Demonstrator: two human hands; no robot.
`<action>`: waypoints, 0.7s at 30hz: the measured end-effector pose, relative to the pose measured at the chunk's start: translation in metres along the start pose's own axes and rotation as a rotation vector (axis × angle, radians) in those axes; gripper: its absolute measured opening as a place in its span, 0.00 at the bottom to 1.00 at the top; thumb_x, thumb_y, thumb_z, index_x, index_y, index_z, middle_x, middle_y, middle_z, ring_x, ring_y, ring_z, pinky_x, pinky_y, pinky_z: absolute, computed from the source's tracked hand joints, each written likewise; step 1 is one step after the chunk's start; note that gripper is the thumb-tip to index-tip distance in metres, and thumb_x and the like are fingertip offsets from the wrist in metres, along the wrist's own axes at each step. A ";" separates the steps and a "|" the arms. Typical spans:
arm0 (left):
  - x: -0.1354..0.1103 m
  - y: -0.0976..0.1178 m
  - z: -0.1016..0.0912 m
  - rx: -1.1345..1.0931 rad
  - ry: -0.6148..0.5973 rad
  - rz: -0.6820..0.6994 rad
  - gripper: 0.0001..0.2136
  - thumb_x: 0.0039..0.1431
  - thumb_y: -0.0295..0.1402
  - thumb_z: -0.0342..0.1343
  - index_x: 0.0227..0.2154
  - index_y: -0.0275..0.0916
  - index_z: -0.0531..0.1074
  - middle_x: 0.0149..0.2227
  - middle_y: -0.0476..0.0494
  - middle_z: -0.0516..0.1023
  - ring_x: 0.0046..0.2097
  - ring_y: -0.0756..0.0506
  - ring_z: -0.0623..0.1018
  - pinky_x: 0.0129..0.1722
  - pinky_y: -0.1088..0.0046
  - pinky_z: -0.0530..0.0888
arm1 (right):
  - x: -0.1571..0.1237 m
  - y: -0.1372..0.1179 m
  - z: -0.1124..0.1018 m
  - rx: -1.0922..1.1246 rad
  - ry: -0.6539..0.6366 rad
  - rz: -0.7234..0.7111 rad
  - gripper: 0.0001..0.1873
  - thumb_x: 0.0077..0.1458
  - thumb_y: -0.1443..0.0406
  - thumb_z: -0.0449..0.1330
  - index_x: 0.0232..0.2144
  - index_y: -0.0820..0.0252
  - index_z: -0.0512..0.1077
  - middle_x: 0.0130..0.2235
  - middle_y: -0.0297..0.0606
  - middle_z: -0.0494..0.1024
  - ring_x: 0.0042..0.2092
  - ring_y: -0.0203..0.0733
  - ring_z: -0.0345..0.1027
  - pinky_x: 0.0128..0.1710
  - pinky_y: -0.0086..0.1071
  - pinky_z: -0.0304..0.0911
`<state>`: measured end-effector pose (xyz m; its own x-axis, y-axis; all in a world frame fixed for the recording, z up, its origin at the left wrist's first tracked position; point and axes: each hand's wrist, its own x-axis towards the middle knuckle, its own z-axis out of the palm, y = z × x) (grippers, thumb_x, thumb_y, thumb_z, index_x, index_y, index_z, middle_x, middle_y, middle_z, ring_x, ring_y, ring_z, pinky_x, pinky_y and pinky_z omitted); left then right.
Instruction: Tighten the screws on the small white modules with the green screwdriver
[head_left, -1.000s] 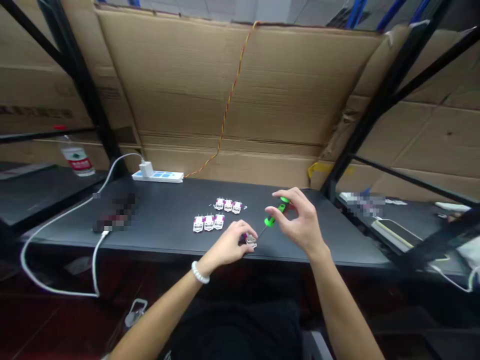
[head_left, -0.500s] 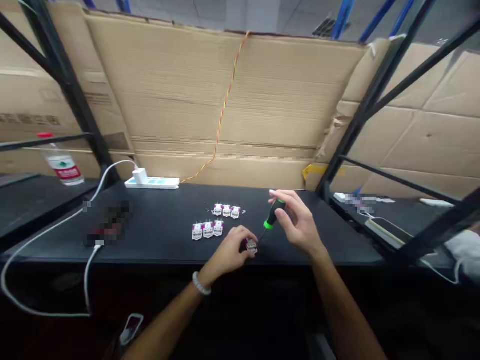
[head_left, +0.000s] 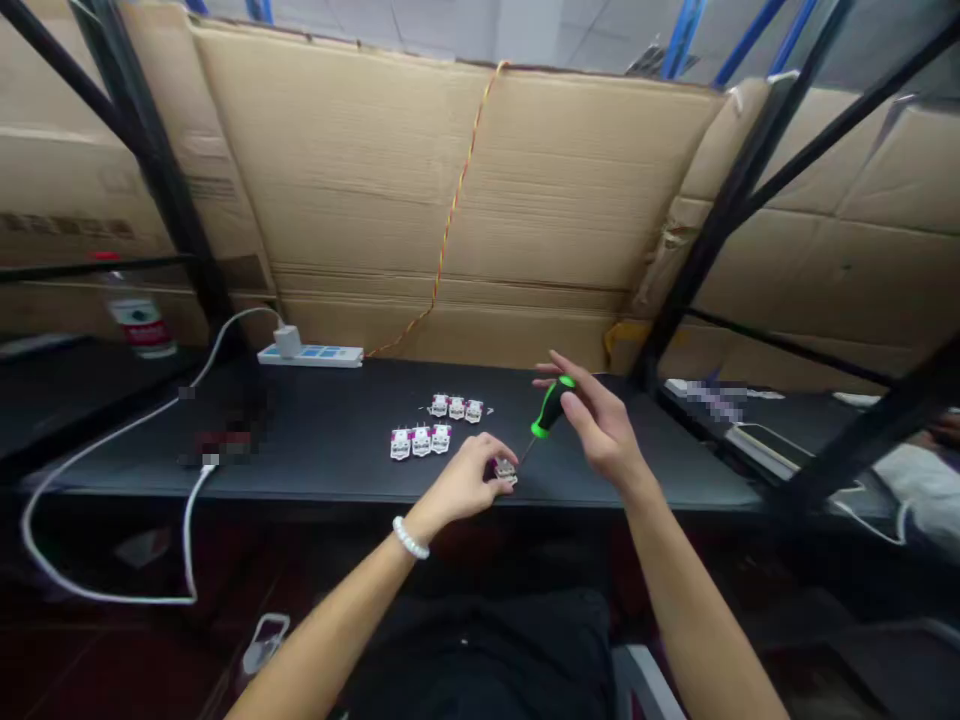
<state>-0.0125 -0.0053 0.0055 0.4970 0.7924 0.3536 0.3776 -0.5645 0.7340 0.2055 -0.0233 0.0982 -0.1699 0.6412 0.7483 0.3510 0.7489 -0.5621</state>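
My left hand [head_left: 472, 477] pinches a small white-and-purple electrical module [head_left: 505, 471] near the table's front edge, steadying it against the black surface. A screwdriver [head_left: 553, 405] with a black and bright green handle is in my right hand [head_left: 604, 430], gripped between thumb and fingers. Its thin shaft slants down to the left, with the tip at or beside the module; exact contact is too small to make out. Left of my hands stand similar modules in two rows, a front row [head_left: 421, 440] and a back row [head_left: 456, 407]. Tiny loose pieces lie at the ends of the back row.
Behind the black table [head_left: 322, 420] rises a cardboard wall [head_left: 360, 180]. A white power strip [head_left: 322, 356] with a plugged-in charger lies back left; its white cable loops over the front edge. A bottle [head_left: 142, 322] stands far left. Black metal posts [head_left: 709, 240] flank both sides.
The view has tilted a little, so the table shows slightly higher. My right hand's fingers have shifted around the screwdriver handle. My left hand keeps its pinch on the module.
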 end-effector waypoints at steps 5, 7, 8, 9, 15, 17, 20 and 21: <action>0.002 -0.005 0.001 -0.004 0.003 0.030 0.13 0.54 0.22 0.69 0.42 0.41 0.81 0.46 0.43 0.80 0.50 0.40 0.77 0.55 0.62 0.74 | 0.004 0.000 0.003 -0.078 0.075 0.023 0.16 0.63 0.53 0.69 0.48 0.53 0.83 0.39 0.39 0.83 0.37 0.43 0.78 0.36 0.36 0.75; 0.003 -0.007 0.002 -0.009 0.003 0.038 0.13 0.54 0.22 0.69 0.41 0.41 0.81 0.46 0.43 0.80 0.50 0.41 0.77 0.54 0.62 0.74 | 0.009 0.000 0.007 -0.229 0.162 -0.034 0.13 0.60 0.53 0.72 0.40 0.55 0.83 0.34 0.37 0.80 0.33 0.41 0.73 0.33 0.35 0.72; 0.004 -0.007 0.002 -0.012 0.002 0.038 0.12 0.54 0.23 0.69 0.41 0.41 0.81 0.46 0.43 0.80 0.50 0.41 0.77 0.54 0.63 0.74 | 0.010 0.000 0.008 -0.259 0.170 -0.054 0.13 0.60 0.53 0.71 0.40 0.55 0.83 0.34 0.37 0.80 0.33 0.41 0.73 0.34 0.35 0.72; 0.004 -0.008 0.002 -0.011 0.001 0.033 0.13 0.54 0.23 0.70 0.41 0.41 0.81 0.46 0.43 0.79 0.49 0.41 0.77 0.54 0.63 0.74 | 0.011 -0.001 0.009 -0.243 0.148 -0.067 0.14 0.63 0.53 0.69 0.45 0.54 0.83 0.37 0.39 0.82 0.35 0.42 0.75 0.37 0.36 0.74; 0.006 -0.009 0.002 0.012 -0.003 0.024 0.13 0.53 0.24 0.71 0.41 0.41 0.81 0.46 0.42 0.80 0.51 0.40 0.77 0.55 0.61 0.74 | 0.003 -0.003 0.002 0.159 -0.187 0.041 0.29 0.71 0.54 0.59 0.71 0.46 0.67 0.61 0.44 0.81 0.52 0.49 0.82 0.50 0.44 0.80; 0.006 -0.010 0.001 0.001 -0.008 0.030 0.13 0.53 0.24 0.71 0.41 0.40 0.80 0.47 0.42 0.80 0.50 0.41 0.77 0.54 0.62 0.74 | 0.002 -0.005 0.000 0.118 -0.156 0.062 0.26 0.69 0.55 0.63 0.66 0.47 0.73 0.56 0.42 0.83 0.48 0.47 0.83 0.49 0.42 0.80; 0.006 -0.011 0.001 -0.019 -0.012 0.025 0.13 0.53 0.24 0.71 0.42 0.40 0.80 0.47 0.42 0.79 0.48 0.42 0.78 0.52 0.64 0.75 | 0.005 -0.008 0.003 -0.065 -0.032 0.023 0.22 0.62 0.54 0.70 0.56 0.50 0.81 0.43 0.38 0.82 0.36 0.41 0.77 0.39 0.36 0.79; 0.007 -0.012 0.001 -0.023 -0.015 0.027 0.13 0.53 0.24 0.71 0.42 0.40 0.80 0.47 0.42 0.79 0.48 0.42 0.78 0.52 0.64 0.75 | 0.006 -0.008 0.005 -0.139 0.016 0.000 0.20 0.60 0.53 0.72 0.53 0.51 0.83 0.39 0.37 0.80 0.33 0.39 0.73 0.34 0.34 0.76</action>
<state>-0.0130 0.0063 -0.0013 0.5182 0.7735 0.3650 0.3459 -0.5799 0.7376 0.1967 -0.0247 0.1056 -0.1554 0.6377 0.7544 0.4755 0.7177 -0.5087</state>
